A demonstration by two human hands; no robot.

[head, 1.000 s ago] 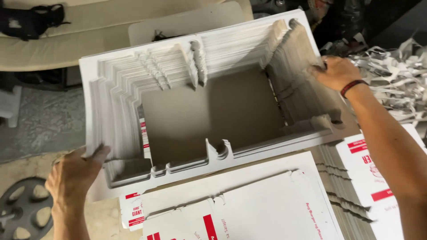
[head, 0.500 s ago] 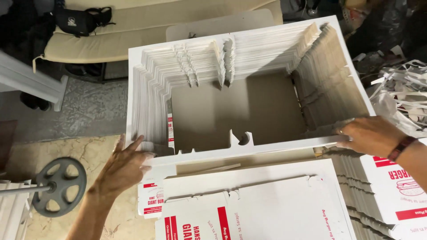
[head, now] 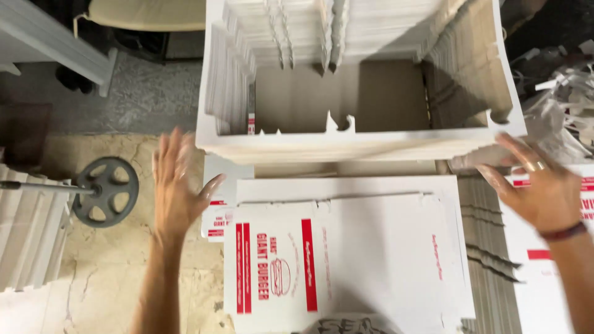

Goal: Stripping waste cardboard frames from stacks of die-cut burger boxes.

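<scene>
A thick stack of white die-cut cardboard blanks (head: pixel 365 145) lies ahead of me, its cut-out middle showing brown board. My left hand (head: pixel 176 185) hangs open just left of the stack's near left corner, fingers spread and blurred, holding nothing. My right hand (head: pixel 541 188) is open at the stack's near right corner, fingers close to its edge, a ring on one finger and a dark band on the wrist. Below the stack lies a pile of flat white cartons with red print (head: pixel 346 253).
A grey metal wheel on a rod (head: pixel 105 192) rests on the cracked beige floor at left. White slatted pieces (head: pixel 28 235) stand at the far left. Shredded paper scraps (head: pixel 566 99) pile up at right. More printed cartons (head: pixel 557 260) lie at right.
Both hands have come off the stack's edges and drawn back toward me. The view has shifted so the stack sits higher in the frame.
</scene>
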